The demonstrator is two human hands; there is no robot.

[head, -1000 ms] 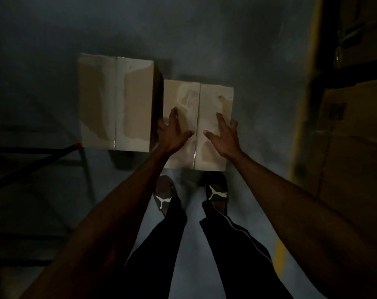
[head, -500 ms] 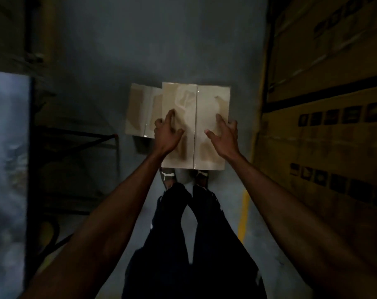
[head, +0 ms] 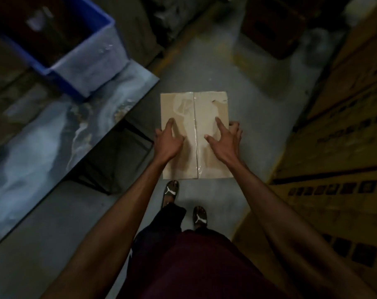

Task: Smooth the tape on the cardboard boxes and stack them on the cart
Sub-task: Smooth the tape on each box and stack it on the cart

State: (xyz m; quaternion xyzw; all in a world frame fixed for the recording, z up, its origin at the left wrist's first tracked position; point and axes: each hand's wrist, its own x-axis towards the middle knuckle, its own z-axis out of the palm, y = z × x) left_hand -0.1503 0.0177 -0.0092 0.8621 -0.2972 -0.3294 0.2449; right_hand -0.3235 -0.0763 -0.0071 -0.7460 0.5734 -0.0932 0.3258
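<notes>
The box is carried above the floor, near the desk at left. The left hand and right hand grip its side edges, forefingers on top. That shallow grip could slip; the box might clip the desk.

A blue plastic bin stands on a marbled blue-grey tabletop at the left, large printed cartons line the right, and two slippered feet stand on the grey floor.
</notes>
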